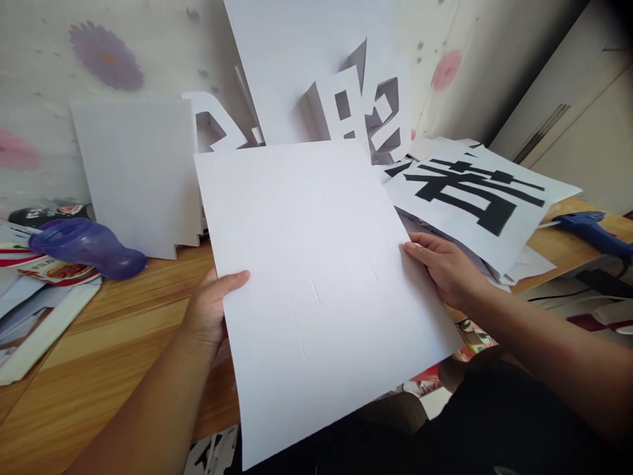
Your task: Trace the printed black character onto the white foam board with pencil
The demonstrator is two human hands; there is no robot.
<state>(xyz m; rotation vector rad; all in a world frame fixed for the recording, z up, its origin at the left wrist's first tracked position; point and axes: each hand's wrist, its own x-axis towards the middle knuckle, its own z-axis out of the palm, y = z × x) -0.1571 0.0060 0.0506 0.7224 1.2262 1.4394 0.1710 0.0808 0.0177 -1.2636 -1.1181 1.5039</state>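
A large white sheet (341,316), board or stiff paper, is held up in front of me, tilted, with its top edge away from me. Several thin straight slits or creases show on its surface. My left hand (212,307) grips its left edge, thumb on top and fingers hidden beneath. On the right edge my right hand (445,264) pinches the sheet the same way. The sheet's lower end hangs over my dark-clothed lap.
Cut-out white characters (341,105) stand behind the sheet, beside white boards (138,178). Printed sheets with black characters (469,188) lie right, near a blue glue gun (593,231). A purple object (89,247) and a white-edged box (54,330) are left on the wooden table (133,330).
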